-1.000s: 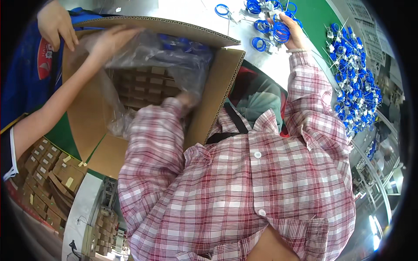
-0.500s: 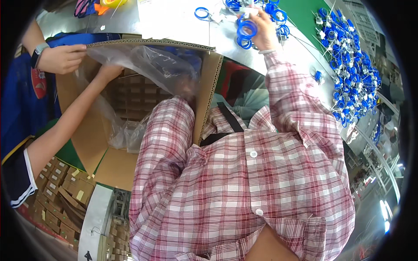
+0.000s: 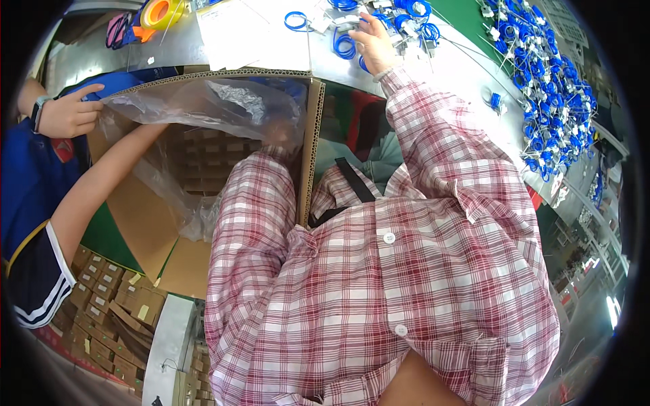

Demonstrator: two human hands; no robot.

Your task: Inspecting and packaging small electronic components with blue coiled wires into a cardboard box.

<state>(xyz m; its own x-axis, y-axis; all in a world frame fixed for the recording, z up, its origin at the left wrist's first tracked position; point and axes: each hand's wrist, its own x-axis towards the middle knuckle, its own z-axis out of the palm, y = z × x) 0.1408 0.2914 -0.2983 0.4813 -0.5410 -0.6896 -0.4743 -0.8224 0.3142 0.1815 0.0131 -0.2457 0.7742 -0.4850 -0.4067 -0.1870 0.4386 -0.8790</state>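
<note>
An open cardboard box (image 3: 311, 149) lined with a clear plastic bag (image 3: 223, 101) stands at my left, with small brown cartons (image 3: 203, 162) stacked inside. My left arm, in a red plaid sleeve, reaches down into it. My left hand (image 3: 275, 139) is only a blur behind the plastic. My right hand (image 3: 371, 40) lies palm down, fingers spread, on coiled blue cables (image 3: 345, 46) on the white table ahead. A co-worker's hand (image 3: 71, 114) pinches the bag's edge at the box's far left, and their other arm (image 3: 101, 196) reaches inside.
Many more blue cable coils (image 3: 548, 101) cover the green mat at right. White paper sheets (image 3: 250, 34) and tape rolls (image 3: 159, 12) lie beyond the box. Small brown cartons (image 3: 101, 291) fill a crate at lower left. A dark strap (image 3: 352, 179) crosses my chest.
My left arm went deeper into the box, behind the plastic. My right hand slid left over the blue coils. The co-worker's hand pulled the bag's edge outward and to the left.
</note>
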